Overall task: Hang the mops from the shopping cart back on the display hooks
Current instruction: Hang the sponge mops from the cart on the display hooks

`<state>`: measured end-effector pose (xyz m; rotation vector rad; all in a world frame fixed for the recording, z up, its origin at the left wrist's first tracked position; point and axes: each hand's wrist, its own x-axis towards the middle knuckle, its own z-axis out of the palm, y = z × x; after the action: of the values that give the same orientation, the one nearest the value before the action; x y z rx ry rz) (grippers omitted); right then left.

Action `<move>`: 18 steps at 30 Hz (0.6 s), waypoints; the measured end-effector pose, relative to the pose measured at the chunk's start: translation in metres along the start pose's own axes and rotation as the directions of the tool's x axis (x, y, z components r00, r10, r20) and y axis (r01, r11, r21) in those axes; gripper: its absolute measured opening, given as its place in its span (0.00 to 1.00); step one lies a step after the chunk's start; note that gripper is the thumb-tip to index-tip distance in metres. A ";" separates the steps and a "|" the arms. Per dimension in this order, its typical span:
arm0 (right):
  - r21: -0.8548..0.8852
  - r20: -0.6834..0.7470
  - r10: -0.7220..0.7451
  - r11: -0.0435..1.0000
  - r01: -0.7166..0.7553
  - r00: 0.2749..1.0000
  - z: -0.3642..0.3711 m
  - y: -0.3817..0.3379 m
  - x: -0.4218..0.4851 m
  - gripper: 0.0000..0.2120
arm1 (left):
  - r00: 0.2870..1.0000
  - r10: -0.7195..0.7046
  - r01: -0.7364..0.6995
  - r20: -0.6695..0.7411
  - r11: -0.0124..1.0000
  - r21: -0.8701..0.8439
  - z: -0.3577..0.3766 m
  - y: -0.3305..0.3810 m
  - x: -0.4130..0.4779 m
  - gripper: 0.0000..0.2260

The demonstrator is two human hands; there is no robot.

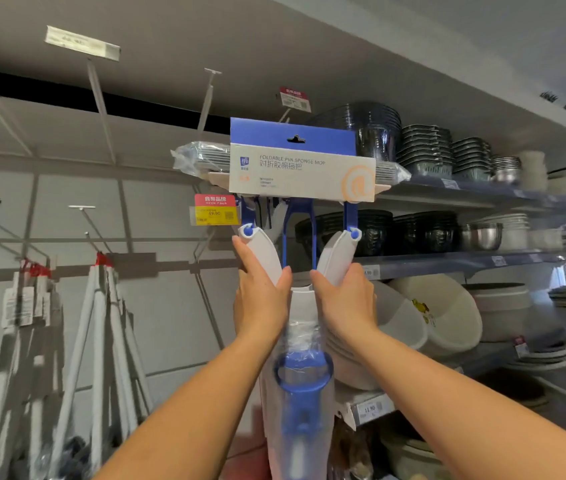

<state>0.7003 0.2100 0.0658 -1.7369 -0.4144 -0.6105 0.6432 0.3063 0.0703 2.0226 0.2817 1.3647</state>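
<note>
2 curved, smooth white plastic wings (264,252) of the sponge mop (300,168) are clenched by left hand (261,301) and right hand (343,299).

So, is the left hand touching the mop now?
Touching. The head view shows the left hand gripping the left white wing of the mop, with no gap between them.

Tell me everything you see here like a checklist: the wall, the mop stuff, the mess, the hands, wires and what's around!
Surface: grey wall panel with long display hooks, several bare.
Job's things: sponge mop raised high; its hang hole seems not on a hook yet.
Clutter: white-handled mops hanging at left; yellow price tag.
Hands: left hand and right hand each grip a white wing of the mop.
Cables: nothing seen.
Surroundings: shelves of dark bowls and white basins at right.
</note>
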 end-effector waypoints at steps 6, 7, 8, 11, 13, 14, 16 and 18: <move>-0.007 -0.038 0.018 1.000 -0.018 0.999 0.026 0.010 0.031 0.23 | 0.998 0.039 -0.039 0.042 0.999 0.017 0.025 -0.021 0.036 0.41; -0.008 -0.043 0.019 1.000 -0.019 0.999 0.029 0.012 0.033 0.23 | 0.998 0.047 -0.048 0.042 0.999 0.015 0.028 -0.025 0.040 0.41; -0.009 -0.048 0.018 1.000 -0.019 0.999 0.033 0.014 0.035 0.23 | 0.997 0.057 -0.057 0.045 0.998 0.014 0.031 -0.029 0.043 0.41; -0.021 -0.057 0.019 1.000 -0.020 0.998 0.041 0.022 0.044 0.23 | 0.996 0.067 -0.068 0.058 0.998 0.009 0.043 -0.040 0.053 0.40; -0.026 -0.062 0.021 0.999 -0.023 0.998 0.045 0.025 0.054 0.23 | 0.996 0.069 -0.069 0.060 0.998 0.006 0.050 -0.043 0.059 0.41; -0.024 -0.065 0.020 0.999 -0.022 0.998 0.047 0.027 0.060 0.23 | 0.996 0.076 -0.077 0.056 0.997 0.004 0.055 -0.045 0.064 0.41; -0.025 -0.064 0.016 1.000 -0.017 0.998 0.050 0.027 0.069 0.24 | 0.996 0.075 -0.075 0.049 0.997 0.008 0.060 -0.045 0.072 0.40; -0.022 -0.068 0.005 1.000 -0.006 0.998 0.055 0.029 0.083 0.24 | 0.996 0.075 -0.075 0.043 0.997 0.005 0.069 -0.046 0.083 0.40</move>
<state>0.7931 0.2521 0.0827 -1.7332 -0.3563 -0.6705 0.7482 0.3555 0.0864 2.0841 0.1934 1.3661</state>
